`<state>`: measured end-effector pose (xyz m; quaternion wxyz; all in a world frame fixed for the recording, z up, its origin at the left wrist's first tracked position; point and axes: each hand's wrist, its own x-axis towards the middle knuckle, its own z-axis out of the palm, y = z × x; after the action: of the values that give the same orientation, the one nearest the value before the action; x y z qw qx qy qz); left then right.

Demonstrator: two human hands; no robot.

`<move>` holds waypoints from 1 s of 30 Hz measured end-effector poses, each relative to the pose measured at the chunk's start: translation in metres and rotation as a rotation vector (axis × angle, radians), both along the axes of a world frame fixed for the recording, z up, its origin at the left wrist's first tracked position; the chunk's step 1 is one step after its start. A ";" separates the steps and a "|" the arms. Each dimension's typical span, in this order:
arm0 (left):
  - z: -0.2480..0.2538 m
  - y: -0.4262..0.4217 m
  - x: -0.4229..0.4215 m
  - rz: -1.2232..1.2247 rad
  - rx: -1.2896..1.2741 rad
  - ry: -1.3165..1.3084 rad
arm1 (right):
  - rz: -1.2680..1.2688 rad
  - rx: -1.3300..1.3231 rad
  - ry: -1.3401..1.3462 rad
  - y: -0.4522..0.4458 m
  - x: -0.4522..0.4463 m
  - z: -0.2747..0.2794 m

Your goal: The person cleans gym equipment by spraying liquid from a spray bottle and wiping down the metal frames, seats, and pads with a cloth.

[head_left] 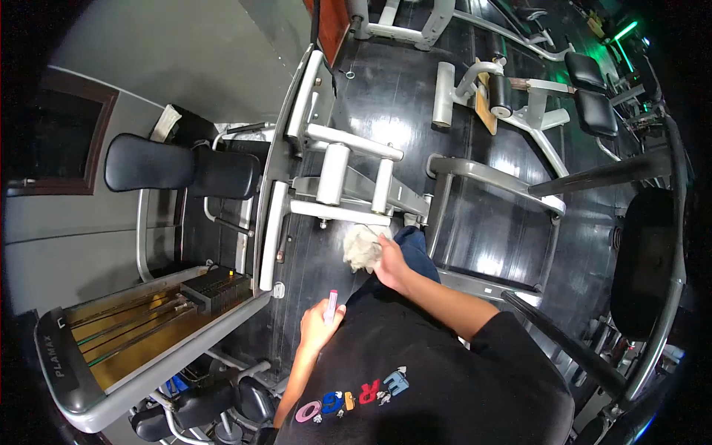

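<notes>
Against right fingers (388, 256), crumpled whitish cloth (360, 248)

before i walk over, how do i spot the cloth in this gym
Start at the black shirt with colourful letters and follow the right arm to the right grip. The cloth bunched there is whitish and crumpled, unlike the slim pink-and-white object in the left grip.

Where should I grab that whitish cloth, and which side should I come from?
I'd pinch a fold of the whitish cloth at its picture-left part, coming from that side. The right grip holds its other edge, while the bunched, soft-looking bulk is uncovered there and likely easy to gather.
</notes>
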<state>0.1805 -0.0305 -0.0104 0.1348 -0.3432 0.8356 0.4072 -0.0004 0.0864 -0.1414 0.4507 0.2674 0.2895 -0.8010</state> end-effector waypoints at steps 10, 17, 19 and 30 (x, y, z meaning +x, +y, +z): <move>-0.003 -0.015 -0.037 -0.109 -0.018 0.099 | 0.498 0.381 0.325 0.024 0.019 -0.070; 0.001 -0.009 -0.027 -0.078 0.013 0.190 | 0.353 0.331 0.278 -0.059 -0.012 -0.002; -0.003 -0.007 -0.018 -0.049 0.032 0.194 | 0.294 0.293 0.324 -0.073 -0.004 0.023; -0.010 0.000 0.004 0.026 0.048 0.222 | 0.354 0.390 0.847 -0.021 0.008 -0.012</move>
<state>0.1846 -0.0309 -0.0200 0.0443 -0.3036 0.8307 0.4645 0.0079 0.0652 -0.1533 0.3645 -0.0554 0.6324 -0.6813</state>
